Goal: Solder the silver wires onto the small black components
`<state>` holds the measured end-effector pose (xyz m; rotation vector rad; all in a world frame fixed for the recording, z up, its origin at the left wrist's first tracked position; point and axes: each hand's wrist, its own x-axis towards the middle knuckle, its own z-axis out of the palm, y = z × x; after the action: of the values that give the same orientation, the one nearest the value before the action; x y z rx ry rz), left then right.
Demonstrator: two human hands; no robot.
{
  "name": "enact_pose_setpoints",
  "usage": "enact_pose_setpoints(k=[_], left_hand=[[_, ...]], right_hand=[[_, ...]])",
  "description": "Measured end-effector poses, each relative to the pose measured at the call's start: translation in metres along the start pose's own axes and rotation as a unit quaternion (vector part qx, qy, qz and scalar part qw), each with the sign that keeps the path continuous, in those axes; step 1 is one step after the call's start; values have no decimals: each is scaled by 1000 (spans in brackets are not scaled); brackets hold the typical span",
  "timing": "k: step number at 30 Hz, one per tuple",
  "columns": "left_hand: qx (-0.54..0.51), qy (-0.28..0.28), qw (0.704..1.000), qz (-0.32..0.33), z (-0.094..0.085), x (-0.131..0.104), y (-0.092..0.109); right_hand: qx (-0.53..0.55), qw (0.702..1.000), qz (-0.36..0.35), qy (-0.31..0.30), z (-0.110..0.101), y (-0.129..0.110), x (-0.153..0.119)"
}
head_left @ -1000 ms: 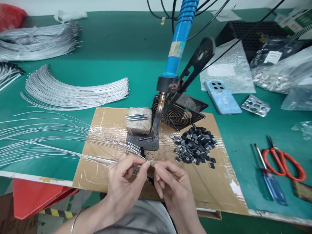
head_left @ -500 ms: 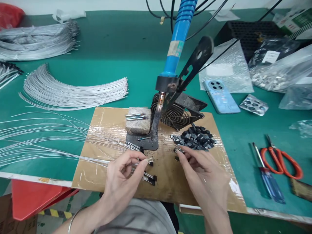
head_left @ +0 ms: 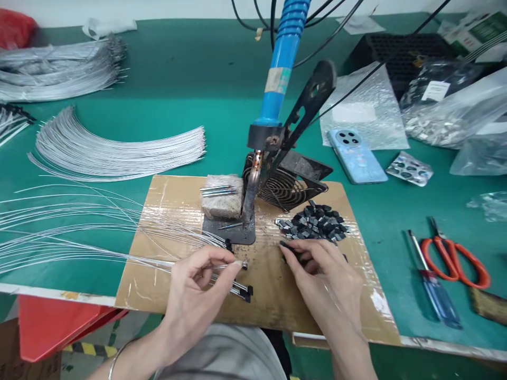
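My left hand (head_left: 206,285) is closed in a pinch over the cardboard, thumb against forefinger. A thin white wire (head_left: 154,260) runs into its grip from the left; the tip at the fingers is too small to make out. Beneath and beside this hand lie wires ending in small black connectors (head_left: 246,293). My right hand (head_left: 328,279) pinches a small black connector piece (head_left: 283,246) between thumb and forefinger, just in front of a heap of similar black pieces (head_left: 317,222). A blue-handled soldering iron (head_left: 273,105) points down between and beyond the hands, held in a black stand.
Behind the iron sit a black fan (head_left: 283,187) and a wrapped block (head_left: 222,203) with thin metal sticks. A wire bundle (head_left: 119,148) lies left. To the right are a phone (head_left: 358,158), a screwdriver (head_left: 438,295) and orange-handled cutters (head_left: 455,261). Cardboard (head_left: 269,306) covers the table's front.
My right hand has shifted slightly left, and a dark piece now shows more clearly at its fingertips. My left hand keeps its pinch nearly in place. The whole view has shifted slightly.
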<state>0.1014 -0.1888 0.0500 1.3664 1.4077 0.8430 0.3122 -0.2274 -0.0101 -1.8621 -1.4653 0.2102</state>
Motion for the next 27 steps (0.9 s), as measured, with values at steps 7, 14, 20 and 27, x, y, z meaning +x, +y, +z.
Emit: enact_pose_setpoints(k=[7, 14, 20, 27], left_hand=[[4, -4, 1000, 8, -2, 0, 0], [7, 0, 1000, 13, -3, 3, 3], [4, -2, 1000, 1, -3, 5, 7], [-25, 6, 1000, -18, -1, 6, 8]], right_hand=[[67, 993, 101, 5, -1, -3, -3], [154, 979, 129, 22, -8, -14, -5], [225, 949, 216, 53, -9, -34, -4], [421, 854, 303, -39, -2, -54, -4]])
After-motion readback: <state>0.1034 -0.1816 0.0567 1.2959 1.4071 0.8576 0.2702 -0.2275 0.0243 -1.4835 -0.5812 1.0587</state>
